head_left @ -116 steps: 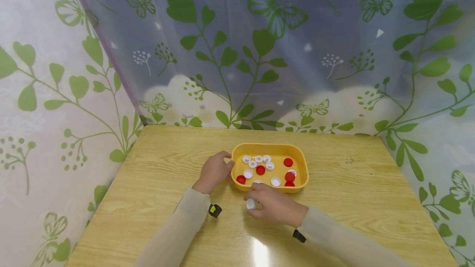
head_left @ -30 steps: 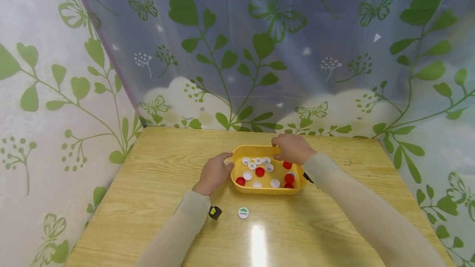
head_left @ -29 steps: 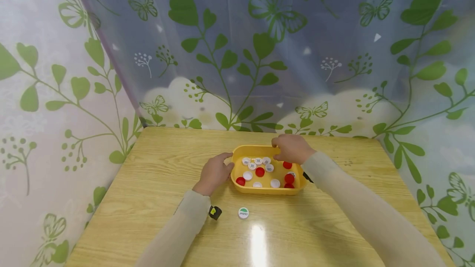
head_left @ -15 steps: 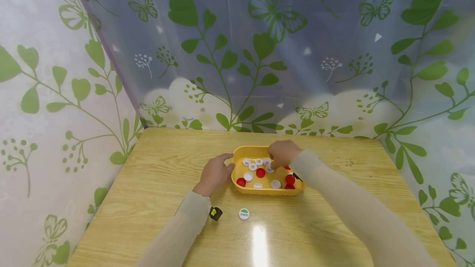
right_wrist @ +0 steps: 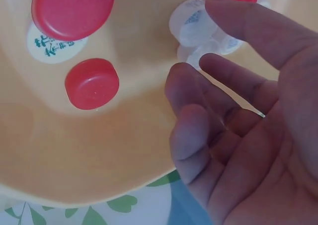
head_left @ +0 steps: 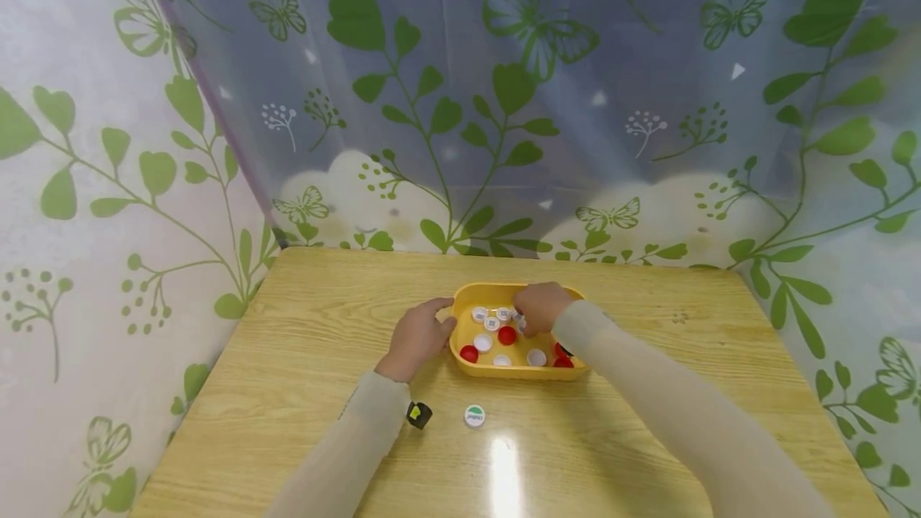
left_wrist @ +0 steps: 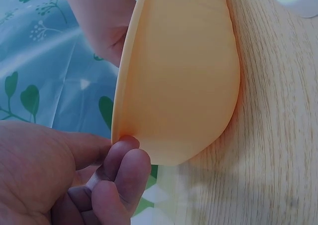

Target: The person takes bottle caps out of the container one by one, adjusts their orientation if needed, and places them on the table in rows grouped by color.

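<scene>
My left hand (head_left: 419,338) pinches the left end of a yellow plastic tub (head_left: 504,372), thumb over the rim and fingers under it outside, as the left wrist view shows. Inside the tub my right hand (head_left: 543,308) is lowered among bottle caps. In the right wrist view its thumb and index fingertip are apart, right at a white bottle cap (right_wrist: 189,24) in a small cluster. A red bottle cap (head_left: 507,335) lies left of this hand, and a white bottle cap (head_left: 483,342) sits farther left. The right hand and sleeve hide part of the tub's right side.
On the wooden table (head_left: 316,302), in front of the tub, lies one white bottle cap with a green print (head_left: 474,416). Several more red and white caps are spread over the tub floor. A patterned curtain (head_left: 446,142) stands behind the table.
My right hand set the green-printed cap on the table, then moved over the tub's back right. Since then it has lowered leftward into the caps. My left hand stays at the rim.
</scene>
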`<state>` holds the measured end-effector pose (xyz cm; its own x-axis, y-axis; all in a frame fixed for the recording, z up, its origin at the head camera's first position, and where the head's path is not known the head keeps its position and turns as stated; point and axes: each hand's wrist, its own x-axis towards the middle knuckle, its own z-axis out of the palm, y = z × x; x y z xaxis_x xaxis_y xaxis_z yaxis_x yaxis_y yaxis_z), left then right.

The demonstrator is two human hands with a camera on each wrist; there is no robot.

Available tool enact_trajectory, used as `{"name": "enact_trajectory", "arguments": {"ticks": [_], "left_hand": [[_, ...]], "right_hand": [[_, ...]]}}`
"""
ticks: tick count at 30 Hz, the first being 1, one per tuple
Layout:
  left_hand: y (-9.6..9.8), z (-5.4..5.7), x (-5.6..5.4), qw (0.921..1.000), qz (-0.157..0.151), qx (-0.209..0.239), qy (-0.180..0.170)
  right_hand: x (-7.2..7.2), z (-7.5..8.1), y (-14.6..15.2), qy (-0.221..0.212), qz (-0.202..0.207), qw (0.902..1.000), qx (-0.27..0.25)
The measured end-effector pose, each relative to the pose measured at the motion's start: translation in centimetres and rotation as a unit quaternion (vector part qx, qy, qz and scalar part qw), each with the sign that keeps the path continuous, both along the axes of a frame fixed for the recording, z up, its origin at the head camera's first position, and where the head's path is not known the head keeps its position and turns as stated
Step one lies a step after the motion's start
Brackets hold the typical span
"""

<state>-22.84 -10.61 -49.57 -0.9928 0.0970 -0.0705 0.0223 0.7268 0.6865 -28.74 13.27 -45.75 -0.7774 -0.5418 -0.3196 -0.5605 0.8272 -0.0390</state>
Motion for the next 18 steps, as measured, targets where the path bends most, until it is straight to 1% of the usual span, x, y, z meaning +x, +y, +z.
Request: {"name": "enact_trajectory", "arguments": {"ticks": [6, 11, 15, 18], "left_hand": [[-0.1, -0.2, -0.1, 1.0, -0.006, 0.002, 0.005], [-0.1, -0.1, 0.0, 1.0, -0.007, 0.0, 0.005], [-0.1, 0.0, 0.1, 1.0, -0.005, -0.005, 0.004], [-0.2, 0.1, 0.1, 1.0, -0.005, -0.005, -0.001]], "right_hand": [[0.0, -1.2, -0.2, 0.014, 0.0, 0.9999, -0.002], [-0.1, -2.0, -0.2, 0.028, 0.009, 0.9996, -0.005], [-0.4, -2.3, -0.3, 0.026, 0.005, 0.9996, -0.009], [-0.5, -2.2, -0.3, 0.017, 0.001, 0.9997, -0.016]]}}
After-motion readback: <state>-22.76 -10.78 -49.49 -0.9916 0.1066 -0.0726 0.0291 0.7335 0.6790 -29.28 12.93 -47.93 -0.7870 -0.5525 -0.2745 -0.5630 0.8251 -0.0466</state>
